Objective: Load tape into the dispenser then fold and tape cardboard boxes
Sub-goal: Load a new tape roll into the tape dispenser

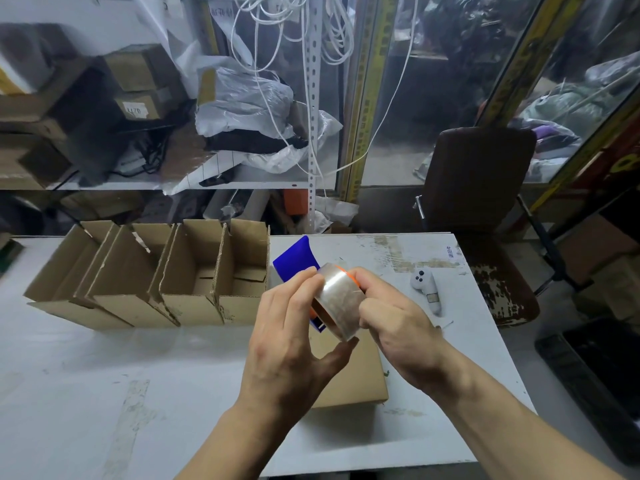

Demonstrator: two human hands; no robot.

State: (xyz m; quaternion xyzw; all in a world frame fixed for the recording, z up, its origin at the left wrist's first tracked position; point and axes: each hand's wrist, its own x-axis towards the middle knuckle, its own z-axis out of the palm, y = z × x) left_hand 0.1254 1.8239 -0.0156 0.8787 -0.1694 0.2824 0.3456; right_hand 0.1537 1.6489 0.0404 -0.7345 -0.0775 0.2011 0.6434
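A roll of clear tape (337, 301) with an orange core is held above the white table (104, 375). My left hand (291, 334) grips it from the left, thumb under the roll and fingers over its top. My right hand (391, 317) grips its right side, fingers curled against the tape surface. The blue tape dispenser (294, 259) sits right behind the roll, partly hidden by my left fingers. A closed cardboard box (349, 382) lies on the table below my hands. Several open cardboard boxes (194, 275) stand in a row at the far left.
A white controller (427, 289) lies on the table to the right of my hands. A brown chair (485, 209) stands past the table's right edge. Cluttered shelves with boxes, plastic bags and hanging white cables (311, 46) fill the back.
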